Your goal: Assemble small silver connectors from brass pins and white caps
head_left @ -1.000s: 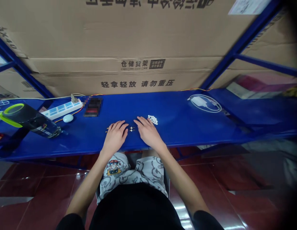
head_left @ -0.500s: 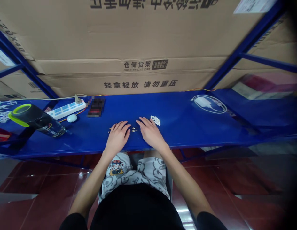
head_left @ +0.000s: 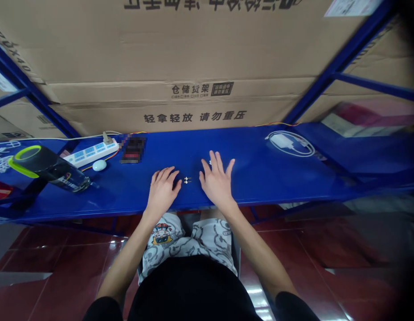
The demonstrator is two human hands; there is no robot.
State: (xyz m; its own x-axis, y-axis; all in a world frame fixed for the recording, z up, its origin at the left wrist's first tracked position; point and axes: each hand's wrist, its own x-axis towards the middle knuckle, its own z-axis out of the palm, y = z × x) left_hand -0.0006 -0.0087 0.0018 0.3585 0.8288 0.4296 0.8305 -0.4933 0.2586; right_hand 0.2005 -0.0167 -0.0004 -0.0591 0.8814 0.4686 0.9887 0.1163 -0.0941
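My left hand [head_left: 162, 189] rests low over the blue shelf, palm down. Its fingers are apart and slightly bent, with nothing seen in them. Just right of its thumb lie two thin pin-like pieces [head_left: 187, 180] with white parts on them, too small to make out fully. My right hand [head_left: 217, 182] is spread palm down over the pile of small white pieces [head_left: 211, 162]. Its fingers hide most of that pile, and only a bit of white shows between them. Whether the fingertips touch the pieces I cannot tell.
On the left are a dark bottle [head_left: 56, 167] with a yellow-green loop, a white power strip [head_left: 89, 154], a pale rounded object [head_left: 99, 165] and a blurred dark item [head_left: 133, 149]. A coiled white cable [head_left: 290, 143] lies right. Cardboard [head_left: 180, 53] stands behind the blue shelf [head_left: 267, 178].
My right hand has moved right, spreading its fingers over the white pile, which was mostly visible before. My left hand stays nearly in place.
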